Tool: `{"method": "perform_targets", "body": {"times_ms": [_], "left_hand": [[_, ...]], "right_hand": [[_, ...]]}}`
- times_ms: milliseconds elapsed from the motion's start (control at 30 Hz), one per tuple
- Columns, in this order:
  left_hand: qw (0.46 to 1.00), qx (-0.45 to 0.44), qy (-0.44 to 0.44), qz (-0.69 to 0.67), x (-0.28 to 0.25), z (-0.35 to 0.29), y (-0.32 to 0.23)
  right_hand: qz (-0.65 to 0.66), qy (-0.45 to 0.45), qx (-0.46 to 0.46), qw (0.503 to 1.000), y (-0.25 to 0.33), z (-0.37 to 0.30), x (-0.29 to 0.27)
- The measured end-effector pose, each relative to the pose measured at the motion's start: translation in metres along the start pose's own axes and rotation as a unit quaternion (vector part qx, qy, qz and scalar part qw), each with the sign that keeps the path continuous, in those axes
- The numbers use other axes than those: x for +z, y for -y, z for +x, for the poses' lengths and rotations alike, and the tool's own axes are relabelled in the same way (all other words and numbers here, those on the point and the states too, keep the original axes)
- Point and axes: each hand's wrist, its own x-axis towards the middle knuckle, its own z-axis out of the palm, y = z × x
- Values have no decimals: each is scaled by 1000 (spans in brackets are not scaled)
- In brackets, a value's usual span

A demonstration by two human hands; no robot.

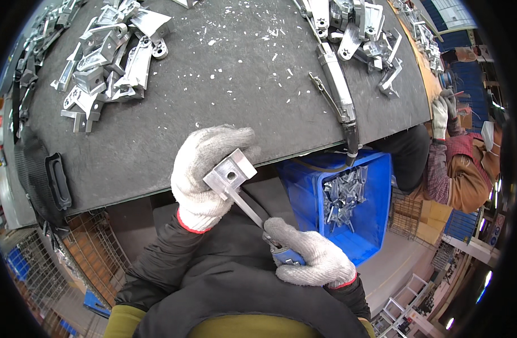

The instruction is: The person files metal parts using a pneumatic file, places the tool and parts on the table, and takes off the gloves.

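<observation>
Metal part: bare silvery finish, blocky end w/ 1 round dark hole, slim straight bar off it. Long axis diag: block end up-left, bar down-right twd R hand. Loc: in front of torso, overlapping near edge of workbench in view. L hand wrapped on block end; R clamped on blue tool. Can't tell where bar stops nr R thumb.

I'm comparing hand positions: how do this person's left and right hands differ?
The left hand holds a silvery metal part, while the right hand grips a blue tool.
In view, the left hand overlaps the edge of the table; the right hand sits below it, nearer the blue bin.
Both wear pale knitted gloves edged in red.
</observation>
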Motion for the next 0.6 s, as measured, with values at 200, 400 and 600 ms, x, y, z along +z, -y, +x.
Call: {"method": "perform_targets", "body": {"times_ms": [200,400,600], "left_hand": [[943,-105,-142,-281,9,-1,-10],[983,-126,-27,134,5,15,-20],[985,-83,-151,12,21,16,-17]], "right_hand": [[-70,0,-19,997,8,-2,-2],[-267,-136,-48,953,28,-3,7],[-410,-166,47,895,45,0,22]]}}
